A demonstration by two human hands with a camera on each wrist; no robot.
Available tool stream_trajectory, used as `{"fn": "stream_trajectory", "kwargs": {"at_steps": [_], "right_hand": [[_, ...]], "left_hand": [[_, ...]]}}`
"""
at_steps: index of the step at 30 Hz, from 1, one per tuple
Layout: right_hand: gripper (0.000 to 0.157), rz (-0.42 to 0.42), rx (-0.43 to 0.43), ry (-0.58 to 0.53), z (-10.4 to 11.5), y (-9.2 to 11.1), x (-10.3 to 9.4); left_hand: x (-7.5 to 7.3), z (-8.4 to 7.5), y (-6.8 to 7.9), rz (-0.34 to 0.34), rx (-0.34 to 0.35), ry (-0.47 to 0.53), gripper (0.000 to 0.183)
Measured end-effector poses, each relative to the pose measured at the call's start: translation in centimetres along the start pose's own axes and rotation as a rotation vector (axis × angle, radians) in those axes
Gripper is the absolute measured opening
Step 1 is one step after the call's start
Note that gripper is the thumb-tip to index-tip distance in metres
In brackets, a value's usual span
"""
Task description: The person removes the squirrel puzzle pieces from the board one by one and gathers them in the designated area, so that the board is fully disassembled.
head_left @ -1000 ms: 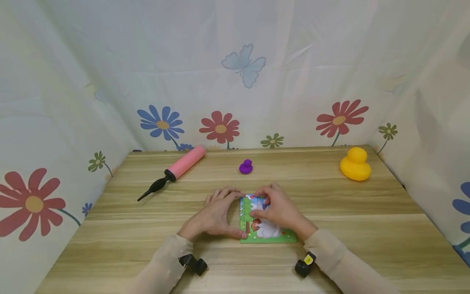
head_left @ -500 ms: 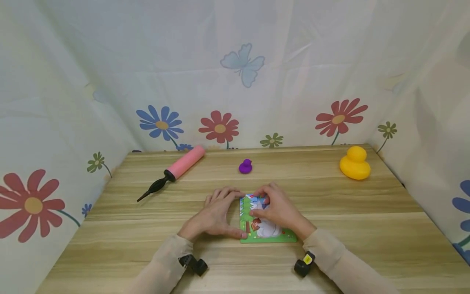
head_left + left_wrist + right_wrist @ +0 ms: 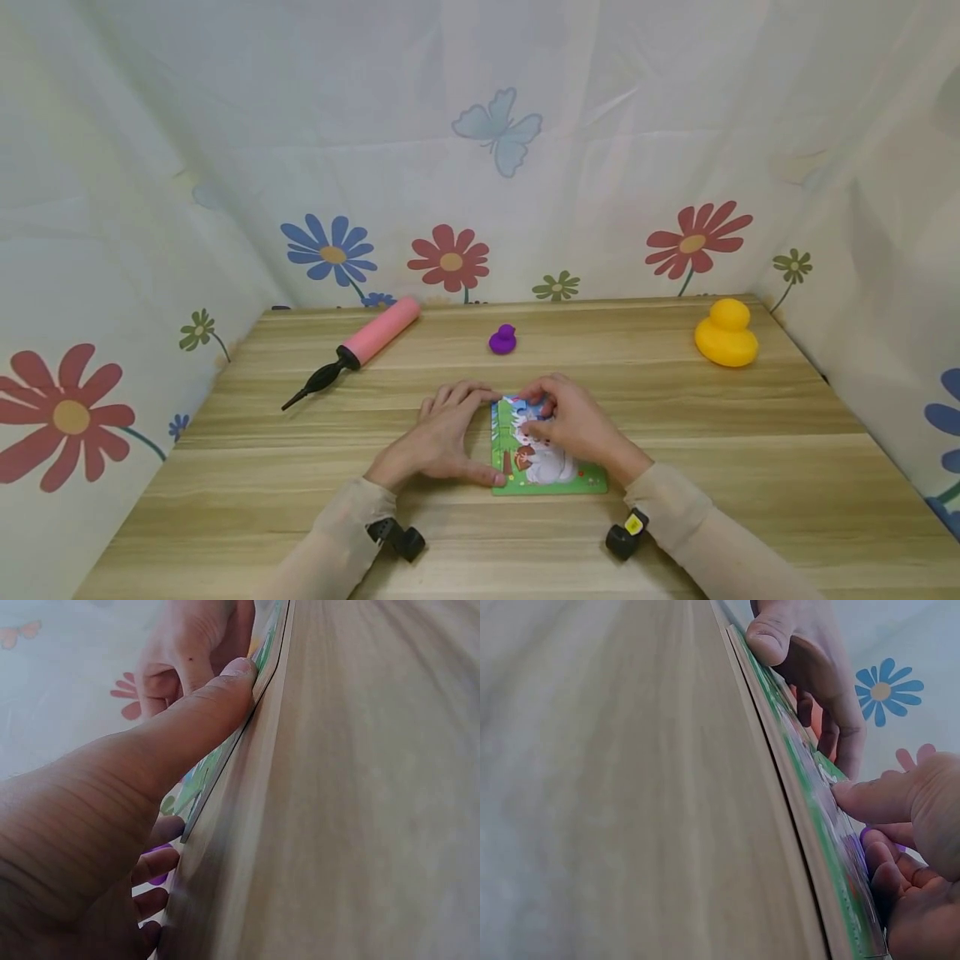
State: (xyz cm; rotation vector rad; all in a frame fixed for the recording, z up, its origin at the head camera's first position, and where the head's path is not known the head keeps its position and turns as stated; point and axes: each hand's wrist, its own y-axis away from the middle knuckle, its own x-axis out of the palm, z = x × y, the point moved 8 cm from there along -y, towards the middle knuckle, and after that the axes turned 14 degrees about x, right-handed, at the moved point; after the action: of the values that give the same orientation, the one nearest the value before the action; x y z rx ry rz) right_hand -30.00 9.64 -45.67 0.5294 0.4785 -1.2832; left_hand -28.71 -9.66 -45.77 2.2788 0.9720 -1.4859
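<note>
Touching our picture board (image 3: pixel 553 469) at the table's (image 3: pixel 262 467) near middle | our left hand (image 3: pixel 442 437) spreads loose along its left edge, maybe stopping slips | our right hand (image 3: pixel 581 425) curls over it; pinching, we can't tell | picture top points far; longer side unclear

One yellow duck (image 3: pixel 726 340) and one purple duck (image 3: pixel 502 341) make two ducks. There is one pink pump (image 3: pixel 378 333), one picture board (image 3: pixel 550 468), one desk (image 3: pixel 262 467) and two black wrist cameras (image 3: pixel 408 543) (image 3: pixel 621 542).
</note>
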Motion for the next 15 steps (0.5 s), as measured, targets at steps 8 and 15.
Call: {"fn": "stream_trajectory", "kwargs": {"at_steps": [8,15], "right_hand": [[0.036,-0.009,0.023,-0.02,-0.06,0.0,-0.06],[0.037,-0.002,0.012,-0.033,-0.29,-0.07,-0.21]], "left_hand": [[0.12,0.13,-0.07,-0.014,0.001,0.005,0.121],[-0.01,-0.07,0.12,-0.007,0.005,0.013,0.121]]}}
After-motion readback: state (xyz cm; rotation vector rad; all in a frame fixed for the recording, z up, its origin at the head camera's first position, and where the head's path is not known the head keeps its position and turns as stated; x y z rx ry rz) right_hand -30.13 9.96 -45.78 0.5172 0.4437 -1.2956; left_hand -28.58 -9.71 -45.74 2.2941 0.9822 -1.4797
